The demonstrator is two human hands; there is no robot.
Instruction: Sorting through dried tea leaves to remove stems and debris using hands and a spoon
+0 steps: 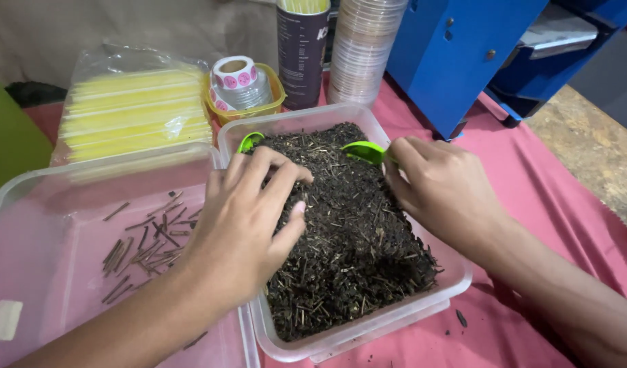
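Leftmost, a shallow clear tray (27,204) holding a scatter of brown stems (146,245), touching the left wall of the tea tub (368,327). Behind that tray, a bag of yellow straws (132,112); behind the tub's left corner, a sticker roll (235,75) in a yellow cup. Left hand (248,218) over the tub, fingers curled loosely into the dark loose tea (347,232), pinching nothing visible. Right hand (443,187) at the tub's right rim, gripping a green scoop (364,151)
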